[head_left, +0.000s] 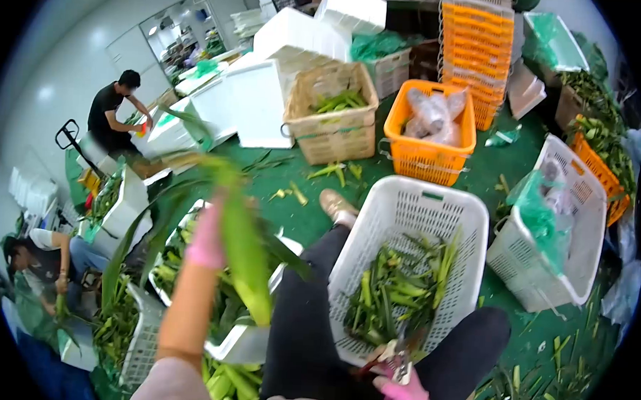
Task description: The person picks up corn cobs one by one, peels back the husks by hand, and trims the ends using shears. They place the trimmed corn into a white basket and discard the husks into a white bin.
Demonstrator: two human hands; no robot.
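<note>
Trimming looks to be the step in hand. The left hand (206,241), in a pink glove, is raised at centre left of the frame with its fingers closed around a leafy green stalk (245,257). The stalk stands nearly upright, its long blades fanning out over a white foam box (246,345) of untrimmed stalks at lower left. The right hand (403,395), also gloved in pink, sits at bottom centre and is wrapped tight on the handles of a pair of shears (399,361). Whether the blades are apart is too blurred to tell. The shears hover over the near rim of a white plastic basket (435,196) between the person's knees, where cut green pieces already lie, so the stalk and the tool are well apart. By my reading, the next move calls for bringing stalk and blades together over that basket, with the cut line kept clear of the gripping fingers and the loose leaves out of the way. Two other people work at far left: one in black (113,116) at upper left, one (46,259) crouched lower down.
</note>
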